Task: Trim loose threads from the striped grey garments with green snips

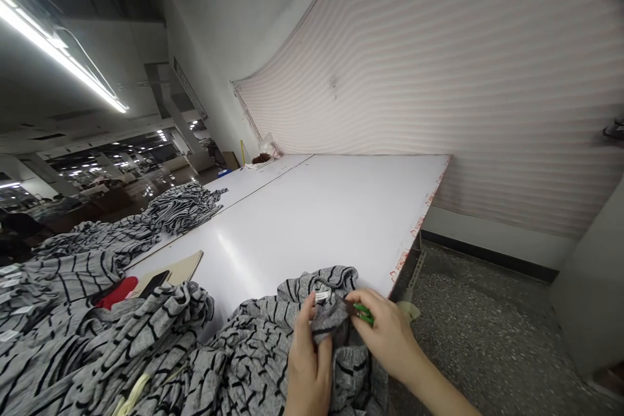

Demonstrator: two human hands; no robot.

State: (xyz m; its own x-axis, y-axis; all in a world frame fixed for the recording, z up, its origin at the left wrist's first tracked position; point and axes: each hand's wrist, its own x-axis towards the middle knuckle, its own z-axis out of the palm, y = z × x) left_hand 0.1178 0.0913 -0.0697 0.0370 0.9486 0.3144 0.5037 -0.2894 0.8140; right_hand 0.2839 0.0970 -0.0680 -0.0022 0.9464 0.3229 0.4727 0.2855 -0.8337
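Observation:
A grey garment with black stripes (258, 338) lies bunched at the near edge of the white table. My left hand (309, 364) grips its grey fabric, thumb and fingers pressed round a fold beside a small white label (322, 296). To the right, my right hand (385, 331) is closed round a small green tool (363, 313), whose dark tip touches or nearly touches the fabric near the label. The fingers partly hide the tool.
More striped garments (112, 338) are heaped at the left, with another pile (182, 208) behind. A phone (155, 284), a beige board (188, 268) and a red item (118, 292) lie among them. The white table (312, 221) stretches back to a striped sheet (414, 78).

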